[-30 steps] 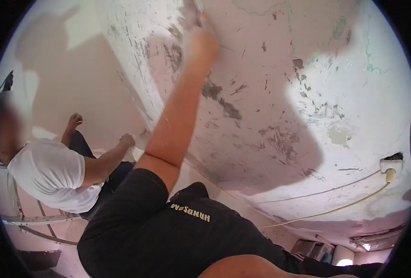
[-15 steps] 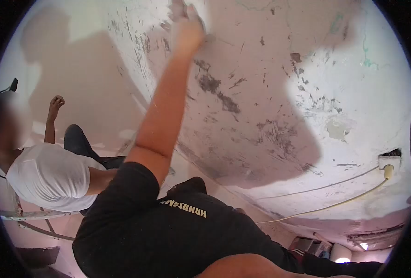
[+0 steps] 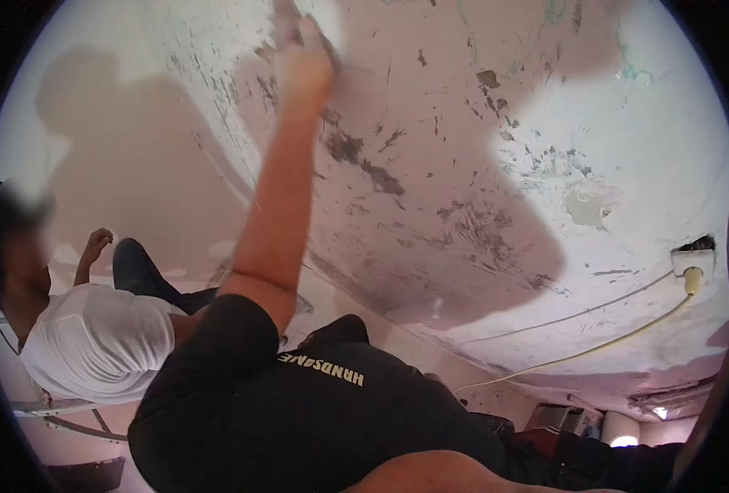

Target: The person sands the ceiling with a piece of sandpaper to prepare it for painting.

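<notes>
My left arm reaches up from a black short sleeve, and my left hand [image 3: 305, 70] is against the stained wall [image 3: 430, 107] near the top of the view. Motion smears its fingers, which look bent around a greyish-brown thing pressed to the wall; I cannot make out what it is. Dark scuffs and scraped spots [image 3: 364, 160] lie just below the hand. My right hand is out of view; only bare skin of the right arm [image 3: 430, 472] shows at the bottom edge.
At left sits a person in a white T-shirt [image 3: 105, 337], one hand [image 3: 95, 244] raised. A yellow plug [image 3: 693, 282] with a cord sits in a wall socket [image 3: 705, 261] at right. Several objects, including a dark box [image 3: 563, 417], lie at lower right. Shadows fall across the wall.
My view has shifted, so the wall marks sit further left and up. My left hand stays at the wall, still blurred. The other person's head and raised hand appear lower.
</notes>
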Available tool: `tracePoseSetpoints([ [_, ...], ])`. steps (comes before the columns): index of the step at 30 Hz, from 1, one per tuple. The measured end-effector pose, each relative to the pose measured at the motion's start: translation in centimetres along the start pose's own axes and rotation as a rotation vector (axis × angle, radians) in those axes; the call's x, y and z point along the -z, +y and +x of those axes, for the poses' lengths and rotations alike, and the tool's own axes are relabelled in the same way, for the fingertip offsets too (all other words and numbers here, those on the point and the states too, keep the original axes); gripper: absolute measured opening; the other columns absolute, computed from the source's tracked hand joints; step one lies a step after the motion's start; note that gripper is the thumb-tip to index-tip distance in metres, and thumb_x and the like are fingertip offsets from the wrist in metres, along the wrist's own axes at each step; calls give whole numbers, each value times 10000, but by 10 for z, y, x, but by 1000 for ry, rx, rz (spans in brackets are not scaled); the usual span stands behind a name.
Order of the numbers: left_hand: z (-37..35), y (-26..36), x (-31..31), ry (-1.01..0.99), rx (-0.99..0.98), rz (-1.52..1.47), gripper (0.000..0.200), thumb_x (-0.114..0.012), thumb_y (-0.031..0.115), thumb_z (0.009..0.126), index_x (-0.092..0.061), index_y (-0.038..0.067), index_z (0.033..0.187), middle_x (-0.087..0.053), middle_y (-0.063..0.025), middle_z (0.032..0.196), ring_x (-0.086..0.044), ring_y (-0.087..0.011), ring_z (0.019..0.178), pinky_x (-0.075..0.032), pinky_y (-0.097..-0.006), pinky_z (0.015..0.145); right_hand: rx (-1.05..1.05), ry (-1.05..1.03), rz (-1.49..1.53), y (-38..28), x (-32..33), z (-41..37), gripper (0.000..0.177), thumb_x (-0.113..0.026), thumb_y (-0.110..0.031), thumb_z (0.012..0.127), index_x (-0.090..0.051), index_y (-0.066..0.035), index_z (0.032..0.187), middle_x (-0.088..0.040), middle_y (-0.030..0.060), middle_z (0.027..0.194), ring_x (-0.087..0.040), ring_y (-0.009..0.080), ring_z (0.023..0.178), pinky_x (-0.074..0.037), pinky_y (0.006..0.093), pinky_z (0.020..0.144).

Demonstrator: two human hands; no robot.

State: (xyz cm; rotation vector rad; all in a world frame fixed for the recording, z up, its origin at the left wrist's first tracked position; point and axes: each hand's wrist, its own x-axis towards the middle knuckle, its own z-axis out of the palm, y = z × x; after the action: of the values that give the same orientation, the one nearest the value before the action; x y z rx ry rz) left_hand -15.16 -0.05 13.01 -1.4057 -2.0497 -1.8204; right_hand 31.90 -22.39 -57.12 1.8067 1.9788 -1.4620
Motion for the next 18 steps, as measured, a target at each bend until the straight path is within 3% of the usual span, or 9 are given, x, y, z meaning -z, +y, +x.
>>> tracePoseSetpoints([
  [1, 7, 1, 6, -91, 126, 59, 505, -340, 228, 985, -276, -4, 1428, -324, -175, 1468, -298, -318, 1364, -250, -346, 1105, -4, 5, -26, -6, 6, -3, 314, -611, -291, 796, -648, -56, 1000, -658, 158, 1008, -622, 316, 980, -496, 405, 837],
  [4, 9, -16, -17, -11, 90, -19, 504, -338, 232, 985, -276, 9, 1433, -330, -172, 1466, -301, -319, 1362, -250, -349, 1105, -72, -3, -179, -17, 19, -4, 330, -618, -293, 785, -647, -60, 1018, -657, 157, 1015, -619, 322, 986, -497, 404, 842],
  [8, 15, -45, -45, 191, -46, -188, 502, -333, 239, 985, -275, 37, 1441, -340, -165, 1462, -307, -322, 1358, -250, -356, 1105, -75, 76, 107, -11, 17, 0, 366, -614, -309, 784, -636, -66, 1057, -654, 152, 1036, -619, 323, 985, -498, 405, 832],
  [10, -49, -27, -67, 314, -397, -112, 529, -347, 282, 978, -272, 42, 1443, -441, -179, 1390, -432, -350, 1265, -319, -384, 1055, -44, 66, 86, -4, 10, -3, 370, -613, -311, 788, -631, -67, 1066, -651, 152, 1041, -620, 322, 979, -500, 406, 824],
  [11, -55, -16, -56, 327, -400, -128, 529, -347, 282, 978, -272, 42, 1443, -441, -179, 1390, -432, -350, 1265, -319, -384, 1055, -33, 65, 81, 1, 7, -4, 372, -612, -312, 791, -628, -68, 1070, -650, 151, 1044, -621, 321, 976, -501, 406, 819],
  [13, -57, 2, -27, -14, -49, -161, 570, -347, 254, 980, -164, -2, 1456, -301, -178, 1478, -203, -355, 1393, -161, -463, 1134, -37, 55, 82, 1, 4, -10, 375, -611, -313, 795, -622, -69, 1079, -648, 151, 1049, -622, 320, 970, -503, 407, 810],
  [15, -5, -14, -24, 185, -92, -108, 568, -329, 304, 979, -259, -53, 1416, -455, -211, 1366, -469, -358, 1227, -362, -381, 1014, -38, 46, 89, 5, 0, -12, 379, -610, -315, 800, -616, -69, 1088, -646, 150, 1054, -623, 319, 963, -505, 408, 801],
  [16, 41, -38, -17, 172, -93, -106, 568, -329, 304, 979, -259, -53, 1416, -455, -211, 1366, -469, -358, 1227, -362, -381, 1014, -43, 45, 98, 6, -2, -13, 381, -609, -316, 802, -613, -70, 1093, -644, 150, 1057, -624, 318, 960, -506, 408, 797],
  [18, 117, -86, -5, 165, 221, 3, 658, -326, 428, 961, -303, -75, 1385, -541, -318, 1199, -530, -389, 1139, -413, -398, 947, -57, 46, 115, 12, -1, -15, 385, -608, -318, 806, -608, -71, 1102, -642, 149, 1062, -625, 317, 954, -508, 408, 788],
])
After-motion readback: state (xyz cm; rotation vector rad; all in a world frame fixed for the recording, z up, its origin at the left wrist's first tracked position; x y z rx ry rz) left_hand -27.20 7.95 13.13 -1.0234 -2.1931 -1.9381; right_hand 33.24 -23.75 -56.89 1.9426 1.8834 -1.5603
